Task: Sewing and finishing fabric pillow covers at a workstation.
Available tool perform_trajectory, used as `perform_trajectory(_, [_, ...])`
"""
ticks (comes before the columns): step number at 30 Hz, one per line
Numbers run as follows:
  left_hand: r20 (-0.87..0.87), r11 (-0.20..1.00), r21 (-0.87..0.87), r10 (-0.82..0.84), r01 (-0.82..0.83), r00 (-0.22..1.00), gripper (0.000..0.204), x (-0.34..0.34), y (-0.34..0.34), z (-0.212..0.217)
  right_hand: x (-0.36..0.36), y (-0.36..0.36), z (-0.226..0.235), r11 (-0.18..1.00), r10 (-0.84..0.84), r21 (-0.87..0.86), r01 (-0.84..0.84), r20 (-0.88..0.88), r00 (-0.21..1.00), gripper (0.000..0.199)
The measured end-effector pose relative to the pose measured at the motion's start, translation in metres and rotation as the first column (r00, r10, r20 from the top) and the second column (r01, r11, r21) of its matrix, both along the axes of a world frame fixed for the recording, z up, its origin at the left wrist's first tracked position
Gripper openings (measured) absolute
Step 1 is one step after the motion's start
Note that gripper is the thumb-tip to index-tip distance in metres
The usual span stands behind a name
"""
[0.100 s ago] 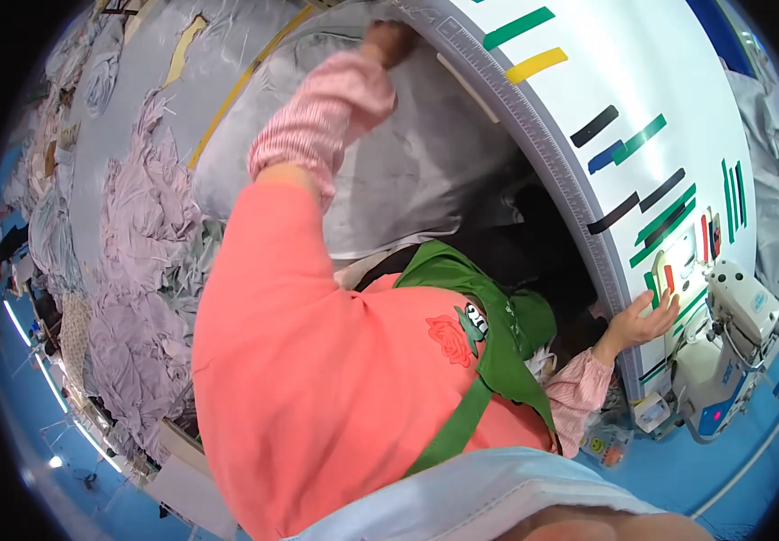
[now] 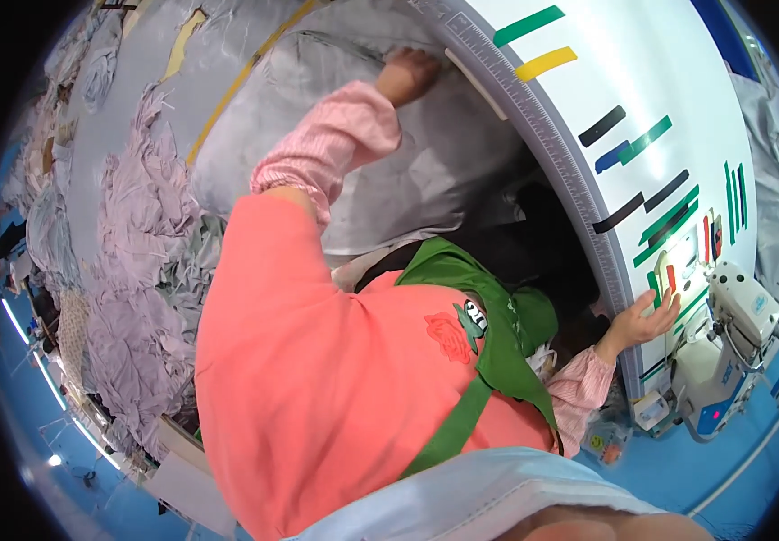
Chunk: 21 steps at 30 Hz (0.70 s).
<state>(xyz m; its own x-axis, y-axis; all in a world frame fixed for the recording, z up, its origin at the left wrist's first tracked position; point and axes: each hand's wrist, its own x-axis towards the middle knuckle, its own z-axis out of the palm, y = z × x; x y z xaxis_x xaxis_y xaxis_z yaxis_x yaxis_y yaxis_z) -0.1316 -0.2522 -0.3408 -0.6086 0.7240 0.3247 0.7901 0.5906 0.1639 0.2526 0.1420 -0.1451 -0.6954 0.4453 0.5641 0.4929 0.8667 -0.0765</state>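
The left hand point(image 2: 410, 72), at twelve o'clock, presses its curled grip down onto the grey cloth point(image 2: 407, 171) beside the white desk point(image 2: 678, 99). The right hand point(image 2: 643, 317), at three o'clock, lies flat on the desk edge, fingers spread, near the sewing machine point(image 2: 723, 361).

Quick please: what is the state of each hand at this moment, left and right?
Left hand: fingers curled, pressing on the grey fabric; a real grip cannot be told.
Right hand: open, fingers spread, flat on the white table, holding nothing.
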Motion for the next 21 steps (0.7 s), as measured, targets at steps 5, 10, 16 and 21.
perform_trajectory(5, [-0.068,0.972,0.207,0.127,-0.110,0.990,0.019,0.033,0.010,-0.012,0.001,-0.003,0.002,1.000,-0.017,-0.018,0.017,0.014,1.000,0.032])
perform_trajectory(10, [-0.084,0.968,0.244,0.075,-0.052,0.994,0.027,0.032,0.038,-0.005,0.002,-0.007,0.003,1.000,0.006,-0.013,-0.006,-0.033,0.999,0.032])
perform_trajectory(16, [-0.020,0.938,0.323,-0.129,0.129,0.991,0.027,0.074,0.031,0.046,-0.012,-0.049,0.006,0.978,0.166,0.153,-0.142,-0.158,0.973,0.041])
perform_trajectory(21, [0.321,0.823,0.568,-0.214,-0.007,0.923,0.032,0.117,0.016,0.127,-0.078,-0.151,0.007,0.655,0.600,-0.374,-0.657,-0.271,0.753,0.043])
